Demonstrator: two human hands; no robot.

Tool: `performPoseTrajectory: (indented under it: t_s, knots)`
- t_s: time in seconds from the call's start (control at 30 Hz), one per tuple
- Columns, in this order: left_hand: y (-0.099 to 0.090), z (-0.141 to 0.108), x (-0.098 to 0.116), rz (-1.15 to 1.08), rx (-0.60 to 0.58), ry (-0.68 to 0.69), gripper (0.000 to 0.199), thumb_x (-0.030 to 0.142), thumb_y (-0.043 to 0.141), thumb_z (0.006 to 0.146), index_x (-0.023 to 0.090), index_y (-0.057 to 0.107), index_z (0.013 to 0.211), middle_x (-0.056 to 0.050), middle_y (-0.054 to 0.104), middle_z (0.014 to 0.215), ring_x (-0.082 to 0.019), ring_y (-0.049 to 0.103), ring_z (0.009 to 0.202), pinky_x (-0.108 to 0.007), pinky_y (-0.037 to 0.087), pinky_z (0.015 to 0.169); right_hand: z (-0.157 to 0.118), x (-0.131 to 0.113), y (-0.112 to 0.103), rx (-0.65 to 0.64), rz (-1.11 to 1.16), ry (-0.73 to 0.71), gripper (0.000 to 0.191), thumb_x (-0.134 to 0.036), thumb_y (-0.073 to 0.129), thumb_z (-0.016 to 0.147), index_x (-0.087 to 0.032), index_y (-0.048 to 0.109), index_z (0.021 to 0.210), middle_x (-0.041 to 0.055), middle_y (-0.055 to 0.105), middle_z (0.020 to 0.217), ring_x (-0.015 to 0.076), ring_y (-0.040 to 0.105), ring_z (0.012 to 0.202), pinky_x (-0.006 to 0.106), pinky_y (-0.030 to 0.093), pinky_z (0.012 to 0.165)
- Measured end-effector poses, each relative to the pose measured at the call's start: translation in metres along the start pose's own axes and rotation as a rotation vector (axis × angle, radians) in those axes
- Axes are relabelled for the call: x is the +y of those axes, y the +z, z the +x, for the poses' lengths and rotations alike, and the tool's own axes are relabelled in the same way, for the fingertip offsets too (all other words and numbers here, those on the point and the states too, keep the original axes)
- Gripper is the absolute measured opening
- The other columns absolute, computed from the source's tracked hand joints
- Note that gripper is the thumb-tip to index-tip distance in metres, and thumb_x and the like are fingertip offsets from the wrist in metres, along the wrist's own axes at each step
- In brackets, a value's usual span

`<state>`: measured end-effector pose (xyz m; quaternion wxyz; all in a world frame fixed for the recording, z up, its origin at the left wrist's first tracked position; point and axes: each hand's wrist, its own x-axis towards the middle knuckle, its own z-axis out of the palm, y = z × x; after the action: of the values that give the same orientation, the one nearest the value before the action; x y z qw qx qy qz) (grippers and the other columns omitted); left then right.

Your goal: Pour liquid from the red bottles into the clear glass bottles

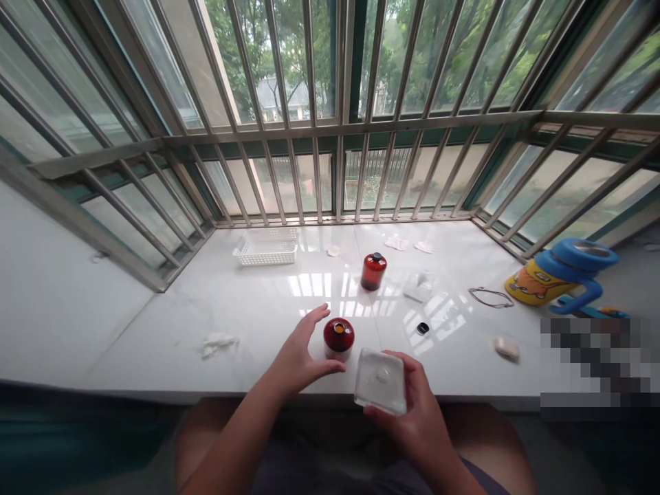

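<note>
An uncapped dark red bottle (pixel 339 337) stands upright near the counter's front edge, its round mouth facing up. My left hand (pixel 304 352) is at its left side, thumb and fingers spread around it without gripping. In my right hand (pixel 412 392) is a translucent square block-like container (pixel 380 380), held just right of the bottle with its flat face up. A small black cap (pixel 423 328) lies to the right on the counter. Farther back stands a second red bottle (pixel 373 272) with a dark top. A clear plastic piece (pixel 419 286) lies to its right.
On the white counter (pixel 170 344) are a white basket (pixel 267 251), crumpled tissue (pixel 219 344), white scraps (pixel 397 243), a thin cord (pixel 489 298) and a pinkish bar (pixel 506 348). A blue-yellow jug (pixel 551 275) stands right. Window bars (pixel 337 130) border the back.
</note>
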<state>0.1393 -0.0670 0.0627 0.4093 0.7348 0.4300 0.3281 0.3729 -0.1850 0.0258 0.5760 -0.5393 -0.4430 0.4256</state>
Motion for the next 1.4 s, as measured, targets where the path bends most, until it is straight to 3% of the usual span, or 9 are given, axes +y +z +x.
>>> performPoseTrajectory:
  t_s: [0.1,0.2,0.33,0.5,0.67,0.9,1.13,1.4]
  knots:
    - [0.009,0.013,-0.011,-0.019,-0.130,-0.041,0.101,0.040,0.094,0.079,0.035,0.041,0.165,-0.010,0.039,0.175,-0.036,0.036,0.163,-0.057,0.030,0.135,0.006,0.000,-0.004,0.079,-0.032,-0.021,0.079,-0.056,0.094,0.074,-0.028,0.054,0.136,0.0160,0.068,0.135,0.0327,0.074,0.111,0.041,0.067,0.083]
    - [0.017,0.022,-0.017,-0.108,-0.191,-0.050,0.093,0.034,0.091,0.081,0.034,0.046,0.162,-0.011,0.050,0.168,-0.034,0.047,0.156,-0.054,0.039,0.131,0.014,0.002,-0.009,0.105,-0.045,-0.032,0.075,-0.054,0.092,0.077,-0.029,0.052,0.135,0.0143,0.069,0.133,0.0312,0.074,0.111,0.042,0.067,0.087]
    - [0.025,0.025,-0.026,-0.178,-0.103,-0.074,0.081,0.032,0.098,0.071,0.028,0.061,0.144,-0.012,0.067,0.147,-0.034,0.065,0.138,-0.052,0.051,0.120,0.022,0.007,-0.013,0.142,-0.084,-0.054,0.073,-0.055,0.091,0.079,-0.029,0.052,0.134,0.0147,0.069,0.134,0.0320,0.074,0.116,0.045,0.067,0.092]
    - [0.027,0.011,-0.026,-0.127,-0.010,-0.030,0.087,0.041,0.105,0.060,0.027,0.065,0.136,-0.012,0.069,0.139,-0.035,0.068,0.131,-0.050,0.055,0.116,0.028,0.019,-0.016,0.152,-0.113,-0.054,0.074,-0.057,0.091,0.077,-0.028,0.053,0.134,0.0144,0.069,0.133,0.0325,0.074,0.116,0.046,0.067,0.092]
    - [0.024,-0.004,-0.013,0.015,0.006,0.065,0.085,0.046,0.103,0.064,0.030,0.065,0.137,-0.010,0.068,0.137,-0.033,0.067,0.128,-0.048,0.058,0.111,0.030,0.032,-0.018,0.136,-0.215,-0.085,0.072,-0.055,0.090,0.079,-0.028,0.054,0.135,0.0147,0.066,0.140,0.0335,0.071,0.122,0.050,0.064,0.097]
    - [0.026,-0.010,-0.007,0.230,0.002,0.126,0.088,0.043,0.102,0.068,0.035,0.062,0.146,-0.010,0.067,0.138,-0.033,0.066,0.128,-0.049,0.059,0.110,0.034,0.035,-0.019,0.124,-0.455,-0.236,0.069,-0.056,0.086,0.084,-0.028,0.055,0.139,0.0134,0.066,0.143,0.0353,0.068,0.129,0.053,0.063,0.100]
    - [0.030,-0.013,-0.006,0.339,0.004,0.147,0.093,0.045,0.102,0.067,0.035,0.061,0.150,-0.010,0.069,0.137,-0.034,0.068,0.125,-0.049,0.060,0.109,0.043,0.038,-0.027,0.062,-0.603,-0.428,0.066,-0.041,0.083,0.090,-0.030,0.050,0.146,0.0124,0.065,0.143,0.0346,0.065,0.134,0.055,0.059,0.108]
    - [0.030,-0.016,-0.003,0.381,-0.011,0.131,0.094,0.045,0.102,0.067,0.035,0.060,0.151,-0.011,0.069,0.137,-0.035,0.069,0.124,-0.049,0.060,0.109,0.049,0.021,-0.029,-0.044,-0.650,-0.606,0.066,-0.016,0.073,0.090,-0.033,0.050,0.150,0.0106,0.065,0.144,0.0337,0.063,0.136,0.056,0.058,0.110]
